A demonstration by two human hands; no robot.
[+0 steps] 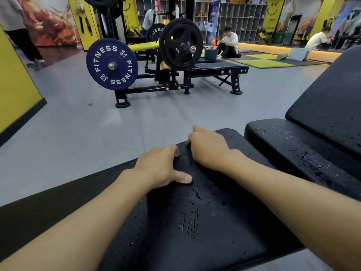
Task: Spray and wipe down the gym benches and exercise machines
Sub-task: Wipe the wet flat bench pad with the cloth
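The bench is a black padded one. Its long axis runs from the lower left, close to the person, toward the upper right. It comes in three pads set end to end: the seat pad nearest, a short middle pad across a narrow gap, and the back pad, tilted upward and pointing up and to the right. Water droplets bead on all three, thickest in a streak down the middle of the seat pad.

Both hands are at the seat pad's far left edge, the end away from the back pad, and they sit just beside each other. The left hand grips that edge, its thumb lying flat on the wet top while its fingers curl over the side and out of sight. The right hand is balled, knuckles up, resting on the pad's corner with its fingers tucked underneath. I cannot tell whether it pinches a cloth or only the padding. Both bare forearms reach in across the pad from below.

Across the grey floor stands a plate-loaded machine carrying a blue weight plate marked FITNESS and a black weight plate. Farther back, a person sits near green mats, in front of a wall of cubby shelves. A yellow wall closes off the left side.
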